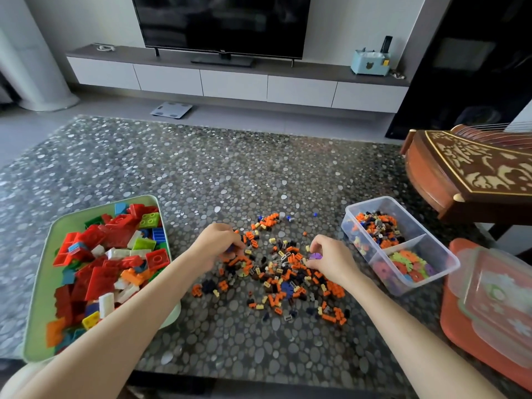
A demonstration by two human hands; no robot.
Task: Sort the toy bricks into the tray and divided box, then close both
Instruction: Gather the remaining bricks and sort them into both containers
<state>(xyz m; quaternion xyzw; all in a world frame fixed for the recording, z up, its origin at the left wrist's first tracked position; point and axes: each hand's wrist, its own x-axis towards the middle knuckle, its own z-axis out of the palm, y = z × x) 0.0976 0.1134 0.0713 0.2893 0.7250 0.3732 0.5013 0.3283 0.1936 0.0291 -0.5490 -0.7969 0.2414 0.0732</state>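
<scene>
A pile of small bricks point(285, 272), mostly orange, black and tan, lies on the pebble-patterned table. My left hand point(218, 240) is curled over the pile's left edge, pinching a small dark blue piece. My right hand point(331, 259) pinches a purple disc piece point(315, 256) at the pile's right side. A green tray point(40, 283) on the left holds large red, white, green and blue bricks. On the right stands a clear divided box point(426, 240): small bricks fill its far compartment, colourful disc pieces the near one.
A clear lid point(495, 298) lies on a red lid point(452, 321) at the table's right edge. A carved wooden instrument point(466, 171) stands beyond the box. A TV unit and a floor scale point(171, 110) are far behind the table.
</scene>
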